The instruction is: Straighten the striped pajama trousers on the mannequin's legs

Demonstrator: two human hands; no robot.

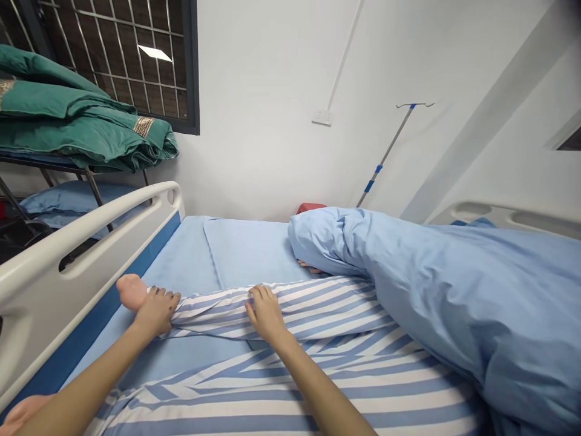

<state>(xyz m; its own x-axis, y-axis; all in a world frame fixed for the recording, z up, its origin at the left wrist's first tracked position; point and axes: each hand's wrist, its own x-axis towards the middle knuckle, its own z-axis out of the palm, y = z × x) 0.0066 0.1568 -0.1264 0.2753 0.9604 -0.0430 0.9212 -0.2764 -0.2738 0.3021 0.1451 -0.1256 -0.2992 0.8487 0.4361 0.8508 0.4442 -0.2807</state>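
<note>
A figure in blue-and-white striped trousers (318,306) lies on the bed; its smooth pink foot (132,292) looks like a manikin's. My left hand (160,310) is curled over the ankle of the far leg, at the trouser cuff. Farther up the same leg, my right hand (267,313) lies on the fabric around the shin or knee, thumb apart from the fingers. The nearer leg (218,399) stretches below my arms, its foot (28,412) partly hidden by my left forearm. A light blue quilt (431,278) covers the upper body, with fingertips (311,266) showing under its edge.
A cream bed end board (104,224) stands at the left, another (512,218) at the right. Folded green bedding (82,121) lies on a rack by the barred window (122,54). An IV pole (385,154) rises behind the bed, near a red object (311,207).
</note>
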